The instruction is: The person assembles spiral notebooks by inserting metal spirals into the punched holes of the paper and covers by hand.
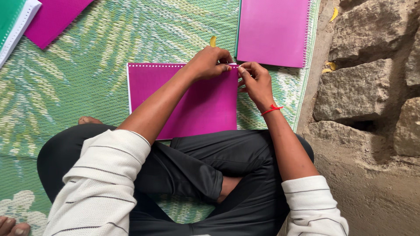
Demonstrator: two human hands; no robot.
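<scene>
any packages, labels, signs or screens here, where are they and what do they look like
None in view; only notebooks with plain covers.
Magenta notebook: on the mat before the person, rectangular, white spiral on top, both hands at its top edge.
Pink notebook: top right, rectangular.
Magenta cover: top left.

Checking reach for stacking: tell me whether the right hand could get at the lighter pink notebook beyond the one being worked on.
Probably yes: the right hand sits just below the lighter pink notebook, with only bare mat between them.

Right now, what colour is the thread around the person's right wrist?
Red; the thread shows plainly in the head view.
</scene>
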